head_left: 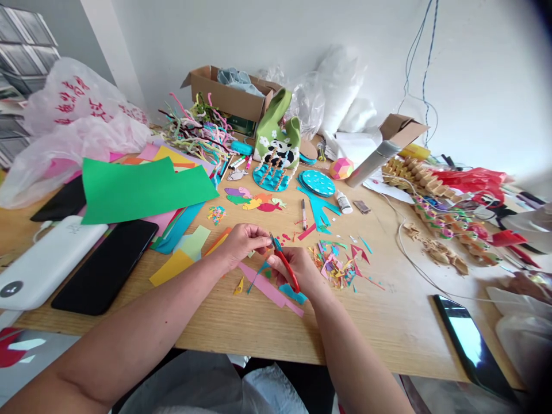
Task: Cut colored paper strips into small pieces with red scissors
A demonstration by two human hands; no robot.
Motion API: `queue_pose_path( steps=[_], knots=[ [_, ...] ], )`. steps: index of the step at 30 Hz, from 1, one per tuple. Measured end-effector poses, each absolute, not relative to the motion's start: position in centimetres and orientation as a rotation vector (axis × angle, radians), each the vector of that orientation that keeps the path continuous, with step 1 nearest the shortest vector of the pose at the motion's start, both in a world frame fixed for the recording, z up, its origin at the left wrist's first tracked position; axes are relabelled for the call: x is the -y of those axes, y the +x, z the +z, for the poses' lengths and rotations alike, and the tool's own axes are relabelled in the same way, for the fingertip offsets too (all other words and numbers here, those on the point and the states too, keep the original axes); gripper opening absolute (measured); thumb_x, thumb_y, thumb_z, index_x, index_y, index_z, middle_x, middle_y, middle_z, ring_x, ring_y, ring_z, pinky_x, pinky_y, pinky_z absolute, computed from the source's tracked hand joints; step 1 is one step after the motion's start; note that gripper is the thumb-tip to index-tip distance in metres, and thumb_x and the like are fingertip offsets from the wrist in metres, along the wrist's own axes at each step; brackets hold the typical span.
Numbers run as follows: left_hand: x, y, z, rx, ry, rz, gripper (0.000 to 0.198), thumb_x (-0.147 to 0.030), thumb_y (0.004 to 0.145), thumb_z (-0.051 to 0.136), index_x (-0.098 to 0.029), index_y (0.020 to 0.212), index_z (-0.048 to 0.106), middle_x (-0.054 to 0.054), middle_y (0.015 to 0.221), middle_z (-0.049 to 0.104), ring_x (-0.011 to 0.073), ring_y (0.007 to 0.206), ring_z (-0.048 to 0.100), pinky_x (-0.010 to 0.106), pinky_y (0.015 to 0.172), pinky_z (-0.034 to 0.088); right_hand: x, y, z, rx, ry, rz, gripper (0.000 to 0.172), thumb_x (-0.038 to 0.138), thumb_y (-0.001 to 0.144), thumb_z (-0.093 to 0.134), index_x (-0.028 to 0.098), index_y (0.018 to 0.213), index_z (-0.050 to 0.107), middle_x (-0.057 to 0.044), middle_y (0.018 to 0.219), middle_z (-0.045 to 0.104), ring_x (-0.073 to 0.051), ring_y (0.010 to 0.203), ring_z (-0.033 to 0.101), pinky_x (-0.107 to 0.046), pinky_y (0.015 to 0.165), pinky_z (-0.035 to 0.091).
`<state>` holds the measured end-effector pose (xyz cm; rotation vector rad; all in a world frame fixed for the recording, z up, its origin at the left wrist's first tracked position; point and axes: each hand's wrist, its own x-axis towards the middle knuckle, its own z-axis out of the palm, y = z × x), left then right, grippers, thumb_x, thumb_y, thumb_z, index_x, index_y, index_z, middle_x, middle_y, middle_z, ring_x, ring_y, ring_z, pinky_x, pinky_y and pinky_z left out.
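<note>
My right hand is closed around the handles of a pair of red-handled scissors, whose blades point up and away. At the blade tips, my left hand pinches with thumb and forefinger; what sits between them is too small to make out. Beneath the hands lie a pink paper strip, a blue paper piece and a small yellow cutout. Just beyond are several coloured paper fish and a small heap of tiny paper bits. Paper scraps are piled right of my right hand.
Green paper covers other sheets at left, beside a black phone and white power bank. A panda bag, blue discs and a grey cylinder stand behind. A cable crosses the right side near another phone.
</note>
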<state>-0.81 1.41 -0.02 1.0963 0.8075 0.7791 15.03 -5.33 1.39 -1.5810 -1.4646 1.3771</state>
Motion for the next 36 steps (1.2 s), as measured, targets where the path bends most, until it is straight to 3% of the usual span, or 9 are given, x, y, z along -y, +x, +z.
queue_pose_path(
  steps=[21, 28, 31, 36],
  knots=[
    [-1.7, -1.0, -0.6, -0.758, 1.042, 0.763, 0.014, -0.026, 0.063, 0.072, -0.015, 0.071, 0.071, 0.002, 0.063, 0.067, 0.0112, 0.057, 0.058, 0.024, 0.060, 0.044, 5.3, 15.5, 1.8, 1.468, -1.742, 1.208, 0.044, 0.053, 0.066, 0.074, 0.017, 0.057, 0.050, 0.000, 0.047, 0.058, -0.012, 0.036, 0.055, -0.019, 0.034, 0.036],
    [-2.0, -0.9, -0.9, -0.872, 1.061, 0.819, 0.016, -0.031, 0.065, 0.070, -0.016, 0.069, 0.072, 0.004, 0.062, 0.067, 0.0123, 0.056, 0.054, 0.026, 0.059, 0.042, 4.9, 16.3, 2.5, 1.251, -1.728, 0.918, 0.048, 0.060, 0.065, 0.073, 0.016, 0.057, 0.054, -0.002, 0.049, 0.060, -0.012, 0.037, 0.056, -0.018, 0.032, 0.035],
    [-2.4, -0.9, -1.5, -1.022, 1.276, 0.887, 0.010, -0.030, 0.070, 0.066, -0.021, 0.068, 0.072, 0.002, 0.067, 0.069, 0.0153, 0.064, 0.058, 0.027, 0.063, 0.044, 4.7, 16.8, 2.8, 1.132, -1.696, 0.787, 0.048, 0.061, 0.066, 0.071, 0.015, 0.060, 0.057, -0.002, 0.051, 0.061, -0.012, 0.037, 0.056, -0.018, 0.032, 0.037],
    [-3.2, -1.1, -2.2, -1.203, 1.713, 1.041, 0.006, -0.020, 0.069, 0.067, -0.022, 0.064, 0.069, 0.005, 0.092, 0.070, 0.0207, 0.093, 0.061, 0.032, 0.079, 0.046, 4.6, 17.2, 2.9, 1.077, -1.666, 0.666, 0.049, 0.062, 0.068, 0.069, 0.014, 0.061, 0.060, -0.004, 0.052, 0.062, -0.012, 0.037, 0.057, -0.018, 0.035, 0.041]
  ],
)
